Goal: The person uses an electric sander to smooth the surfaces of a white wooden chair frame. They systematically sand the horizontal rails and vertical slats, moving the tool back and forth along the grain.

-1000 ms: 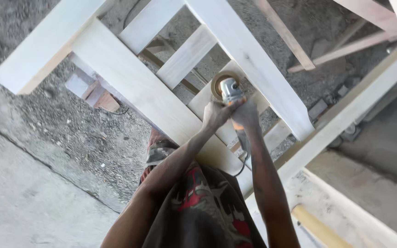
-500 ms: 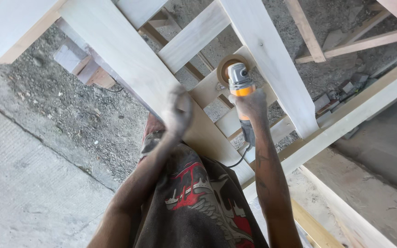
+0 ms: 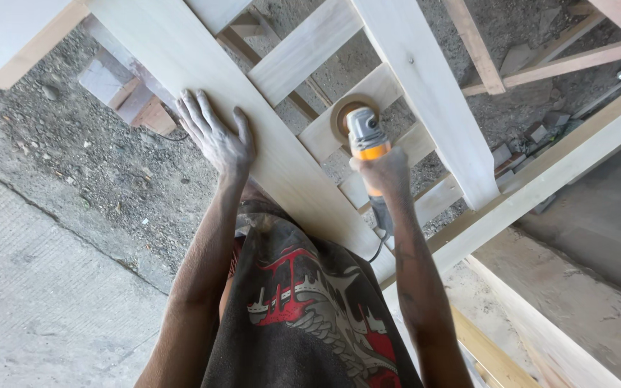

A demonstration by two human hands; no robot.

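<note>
1. Right now I read the step as sanding a short cross slat (image 3: 357,104) of the pale wooden frame: my right hand (image 3: 384,172) is clamped round the body of the orange-and-grey angle grinder (image 3: 364,140), whose round sanding disc (image 3: 346,115) lies against the slat face.
2. My left hand (image 3: 217,136) is spread flat, fingers apart and holding nothing, pressed on the wide plank (image 3: 253,136) just left of the grinder, as if to brace the frame. The two hands are well apart.
3. My judgement: the next move calls for keeping the disc flat on the slat and sweeping along its length with a steady one-handed grip, since the brace hand gives no help steering the tool.
4. In the way: the long upright board (image 3: 425,93) just right of the grinder hems the disc in, and a neighbouring slat (image 3: 303,54) beyond it sits close, so there is little room to swing.
5. The grinder's black cord (image 3: 379,248) trails back from the tool toward my body, near my right forearm; it could snag on the plank's edge.
6. Beyond the grinder lies gravelly ground (image 3: 109,172) with offcut blocks (image 3: 120,93); more bare timber framing (image 3: 540,50) stands to its far right.
</note>
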